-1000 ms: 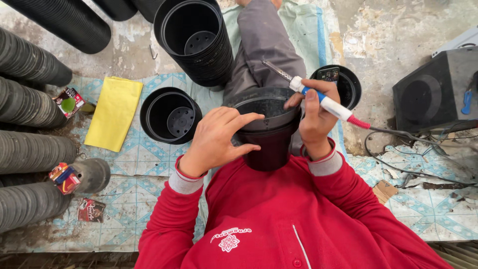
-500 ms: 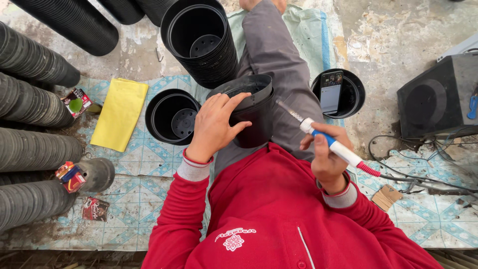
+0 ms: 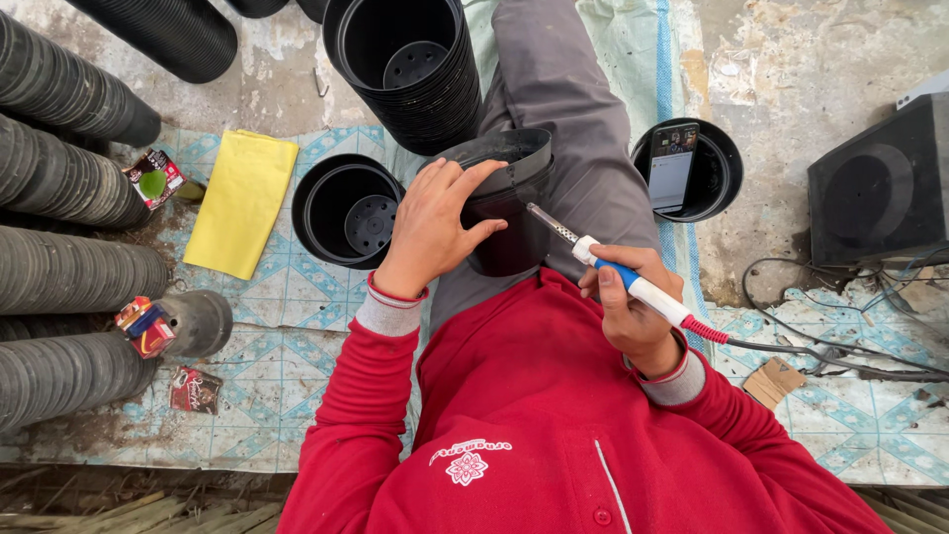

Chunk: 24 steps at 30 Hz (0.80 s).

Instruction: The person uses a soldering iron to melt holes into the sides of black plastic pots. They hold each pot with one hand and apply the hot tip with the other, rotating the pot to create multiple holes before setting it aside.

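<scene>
From the head view, the left hand (image 3: 432,229) gripped the rim of a black plastic pot (image 3: 506,198) resting on the person's lap. The right hand (image 3: 633,314) clasped a soldering iron (image 3: 621,277), its tip just beside the pot's wall. A yellow cloth (image 3: 242,202) lay on the floor.

A pot (image 3: 504,203) rests on the lap — cloth (image 3: 240,203) at left, phone (image 3: 671,163) in a pot (image 3: 722,168) at right.
</scene>
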{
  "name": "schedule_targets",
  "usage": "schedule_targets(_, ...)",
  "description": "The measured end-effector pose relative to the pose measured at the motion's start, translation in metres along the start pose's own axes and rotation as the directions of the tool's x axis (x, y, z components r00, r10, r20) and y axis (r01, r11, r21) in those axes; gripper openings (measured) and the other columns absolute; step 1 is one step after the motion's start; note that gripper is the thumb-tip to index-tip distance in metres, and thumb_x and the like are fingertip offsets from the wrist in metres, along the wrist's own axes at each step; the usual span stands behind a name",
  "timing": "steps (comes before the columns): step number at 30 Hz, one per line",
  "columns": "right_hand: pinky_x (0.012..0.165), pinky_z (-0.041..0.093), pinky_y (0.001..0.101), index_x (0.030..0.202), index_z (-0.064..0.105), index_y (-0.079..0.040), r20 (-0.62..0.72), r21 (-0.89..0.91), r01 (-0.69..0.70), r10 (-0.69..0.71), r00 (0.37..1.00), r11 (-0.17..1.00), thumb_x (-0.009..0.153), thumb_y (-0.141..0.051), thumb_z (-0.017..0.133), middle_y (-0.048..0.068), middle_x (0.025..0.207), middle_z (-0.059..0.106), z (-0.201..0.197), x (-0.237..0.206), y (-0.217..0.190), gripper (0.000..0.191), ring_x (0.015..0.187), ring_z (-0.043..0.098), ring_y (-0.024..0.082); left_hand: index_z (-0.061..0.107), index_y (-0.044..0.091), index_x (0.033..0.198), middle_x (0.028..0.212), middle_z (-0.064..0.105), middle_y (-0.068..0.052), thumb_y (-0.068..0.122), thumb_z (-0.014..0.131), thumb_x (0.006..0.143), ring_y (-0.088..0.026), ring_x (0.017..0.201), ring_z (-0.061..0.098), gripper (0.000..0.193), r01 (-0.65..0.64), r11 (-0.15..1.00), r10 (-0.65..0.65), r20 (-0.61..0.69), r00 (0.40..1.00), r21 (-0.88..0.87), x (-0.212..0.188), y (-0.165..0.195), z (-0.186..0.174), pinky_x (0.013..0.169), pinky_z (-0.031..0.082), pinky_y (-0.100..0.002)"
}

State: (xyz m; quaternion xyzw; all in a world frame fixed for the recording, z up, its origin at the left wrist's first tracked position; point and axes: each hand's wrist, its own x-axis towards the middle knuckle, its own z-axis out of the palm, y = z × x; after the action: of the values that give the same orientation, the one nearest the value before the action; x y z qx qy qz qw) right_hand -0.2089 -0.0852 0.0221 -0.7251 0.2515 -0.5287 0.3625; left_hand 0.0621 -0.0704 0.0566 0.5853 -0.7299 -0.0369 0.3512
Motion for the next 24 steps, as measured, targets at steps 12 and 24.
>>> schedule_targets(12, 0.064, 0.057, 0.0237, 0.115, 0.061, 0.007, -0.010, -0.021, 0.019, -0.020, 1.000, 1.000, 0.108, -0.005, 0.054, 0.013, 0.081, 0.071, 0.0017, 0.0007, 0.0027, 0.015, 0.067, 0.069, 0.013, 0.060, 0.018, 0.137, 0.103, 0.061, -0.011, 0.030, 0.087, 0.080, -0.039, 0.109, 0.059, 0.065, 0.020, 1.000, -0.020, 0.007, 1.000, 0.007, -0.0002, 0.0007, 0.0009, 0.111, 0.043, -0.048)
schedule_targets(24, 0.062, 0.055, 0.0237, 0.113, 0.061, 0.005, 0.047, -0.111, 0.029, -0.024, 0.999, 0.993, 0.103, 0.003, 0.058, 0.011, 0.079, 0.070, 0.0047, 0.0044, 0.0018, 0.011, 0.066, 0.069, 0.013, 0.062, 0.016, 0.135, 0.102, 0.060, -0.011, 0.029, 0.087, 0.080, -0.037, 0.110, 0.057, 0.062, 0.076, 0.996, -0.073, 0.056, 0.996, -0.049, -0.0006, -0.0048, 0.0055, 0.106, 0.043, -0.048)
